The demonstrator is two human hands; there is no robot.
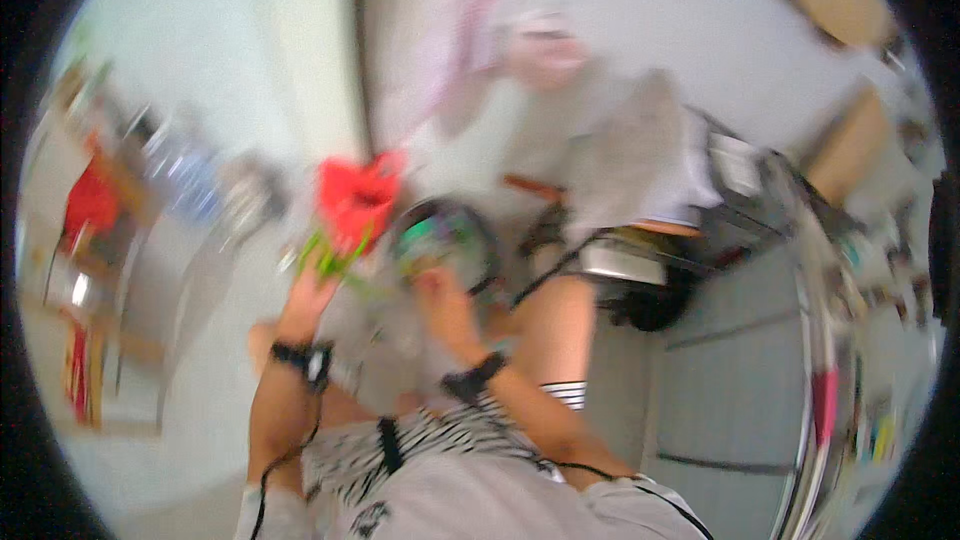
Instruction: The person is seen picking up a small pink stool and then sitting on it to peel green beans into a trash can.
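My left hand (309, 296) is closed on the green stems of a bunch of leafy greens (326, 259), partly in front of a bright red item (356, 199) that may be a bag; blur hides whether the hand touches the red item too. To the right, my right hand (439, 292) reaches over the near side of a round dark-rimmed container (480, 232) with blurred green and pale contents. Its fingertips are too blurred to show whether they hold anything. Black bands with cables circle both wrists.
At the right stands a metal-framed rack (802, 300) with boxes and papers on it. Blurred bottles (184, 172) and a red item on a wooden stool or shelf (139, 349) are at the left. A pinkish bundle (547, 52) lies beyond the container.
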